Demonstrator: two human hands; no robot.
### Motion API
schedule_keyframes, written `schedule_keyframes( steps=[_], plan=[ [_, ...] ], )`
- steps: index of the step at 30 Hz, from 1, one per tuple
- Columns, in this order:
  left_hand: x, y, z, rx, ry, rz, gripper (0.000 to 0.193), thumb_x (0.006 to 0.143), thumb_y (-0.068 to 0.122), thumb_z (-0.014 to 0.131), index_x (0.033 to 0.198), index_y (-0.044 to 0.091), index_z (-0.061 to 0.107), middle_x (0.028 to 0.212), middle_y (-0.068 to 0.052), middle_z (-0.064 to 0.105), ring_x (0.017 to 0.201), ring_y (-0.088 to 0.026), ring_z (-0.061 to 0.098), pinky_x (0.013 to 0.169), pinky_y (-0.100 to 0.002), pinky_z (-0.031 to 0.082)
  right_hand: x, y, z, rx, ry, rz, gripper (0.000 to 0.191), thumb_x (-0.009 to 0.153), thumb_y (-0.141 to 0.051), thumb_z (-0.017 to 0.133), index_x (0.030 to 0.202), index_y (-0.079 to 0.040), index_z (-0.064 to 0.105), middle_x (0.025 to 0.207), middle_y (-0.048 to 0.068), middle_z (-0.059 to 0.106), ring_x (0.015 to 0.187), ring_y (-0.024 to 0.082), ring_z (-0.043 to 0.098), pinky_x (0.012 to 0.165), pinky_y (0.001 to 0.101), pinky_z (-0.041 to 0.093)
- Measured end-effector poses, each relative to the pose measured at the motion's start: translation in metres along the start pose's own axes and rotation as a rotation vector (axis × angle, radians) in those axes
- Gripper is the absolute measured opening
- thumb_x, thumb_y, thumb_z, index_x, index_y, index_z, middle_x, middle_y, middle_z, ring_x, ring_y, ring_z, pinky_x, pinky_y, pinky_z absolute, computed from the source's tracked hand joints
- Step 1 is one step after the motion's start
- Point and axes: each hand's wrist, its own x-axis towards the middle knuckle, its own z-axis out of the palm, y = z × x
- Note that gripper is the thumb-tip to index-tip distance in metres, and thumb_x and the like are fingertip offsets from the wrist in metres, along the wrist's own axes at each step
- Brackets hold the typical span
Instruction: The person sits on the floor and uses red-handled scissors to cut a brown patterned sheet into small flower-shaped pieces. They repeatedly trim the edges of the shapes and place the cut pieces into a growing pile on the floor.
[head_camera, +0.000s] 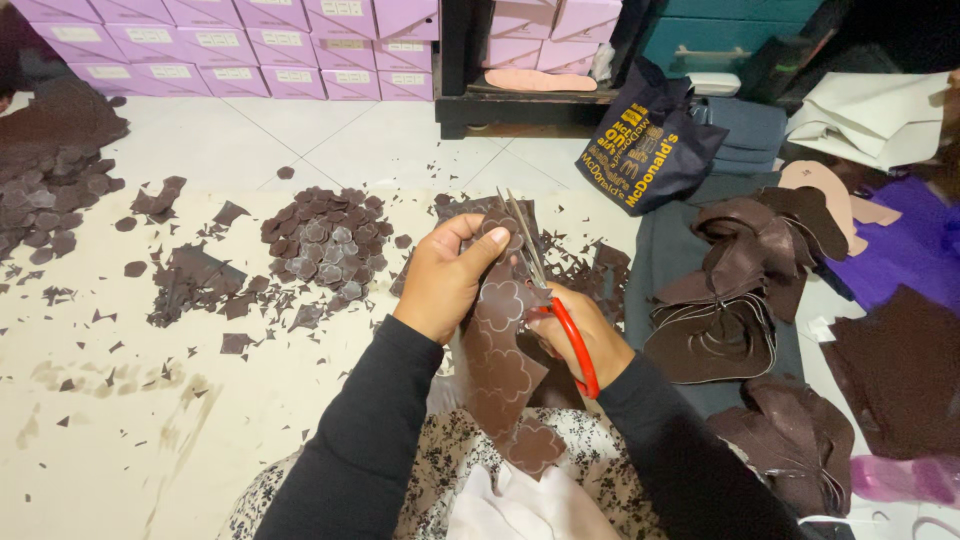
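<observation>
My left hand (447, 275) grips the top of a long dark brown strip (505, 370) printed with flower outlines, thumb pressed on its upper end. My right hand (590, 335) holds red-handled scissors (570, 335), whose metal blades (522, 232) point up and away along the strip's right edge. The strip hangs down over my lap, which is covered by a floral cloth (450, 470). Both arms wear black sleeves.
A heap of cut brown flower shapes (325, 240) lies ahead on the pale floor, with scraps (195, 285) scattered left. Stacked brown pieces (735, 300) lie to the right, a dark tote bag (645, 150) behind them, and lilac boxes (250, 45) line the back.
</observation>
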Motion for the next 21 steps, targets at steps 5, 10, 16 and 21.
schedule_keyframes(
  steps=[5, 10, 16, 21],
  plan=[
    [-0.001, -0.006, 0.006, -0.041, 0.036, 0.006, 0.017, 0.098, 0.015, 0.066, 0.108, 0.001, 0.066, 0.092, -0.006, 0.072, 0.08, -0.01, 0.067, 0.074, -0.026, 0.057, 0.0, 0.014, -0.003, -0.113, 0.029, -0.205, 0.023, 0.093, -0.003, 0.049, 0.11, 0.001, 0.064, 0.074, -0.002, 0.055, 0.063, 0.007, 0.048, 0.058, 0.027, 0.044],
    [-0.001, -0.014, 0.013, -0.098, 0.088, 0.031, 0.018, 0.1, 0.015, 0.066, 0.109, 0.001, 0.065, 0.093, -0.007, 0.072, 0.081, -0.01, 0.066, 0.074, -0.026, 0.056, 0.009, 0.03, -0.008, -0.128, -0.015, -0.219, 0.016, 0.093, -0.004, 0.052, 0.093, 0.003, 0.066, 0.073, 0.003, 0.061, 0.063, 0.011, 0.054, 0.059, 0.029, 0.049],
    [0.0, -0.021, 0.019, -0.118, 0.128, 0.066, 0.018, 0.099, 0.014, 0.066, 0.111, 0.001, 0.065, 0.096, -0.006, 0.072, 0.086, -0.01, 0.066, 0.078, -0.026, 0.056, 0.013, 0.036, 0.001, 0.213, -0.001, -0.051, 0.019, 0.098, -0.013, 0.058, 0.105, 0.0, 0.07, 0.092, 0.005, 0.074, 0.078, 0.011, 0.07, 0.068, 0.0273, 0.057],
    [-0.001, -0.02, 0.02, -0.144, 0.139, 0.027, 0.017, 0.099, 0.013, 0.064, 0.11, 0.001, 0.065, 0.096, -0.006, 0.072, 0.084, -0.01, 0.067, 0.076, -0.027, 0.058, 0.015, 0.033, 0.004, 0.215, -0.004, -0.047, 0.018, 0.097, -0.012, 0.061, 0.106, 0.001, 0.07, 0.094, 0.006, 0.074, 0.08, 0.012, 0.07, 0.069, 0.0281, 0.057]
  ],
)
